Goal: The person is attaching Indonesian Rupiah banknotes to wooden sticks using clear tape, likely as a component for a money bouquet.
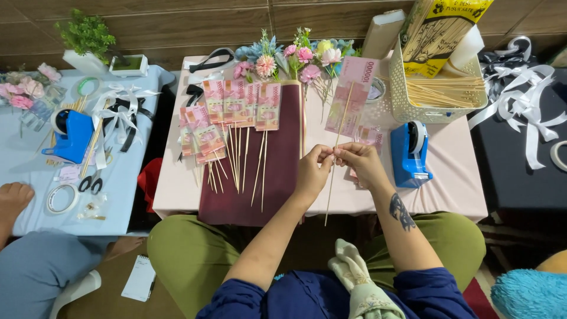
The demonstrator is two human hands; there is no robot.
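I see L hand [313,168] & R hand [361,162] together, both pinching skewer [332,183]; its banknote [352,94] sits at 12 o'clock above them.

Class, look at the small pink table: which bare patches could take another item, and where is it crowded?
Bare pink table lies in front of the blue tape dispenser, plus a strip left of the maroon sheet. The back edge is crowded with artificial flowers and a white basket.

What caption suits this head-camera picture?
Both hands, left hand and right hand, pinch a wooden skewer bearing a pink banknote over a small table.
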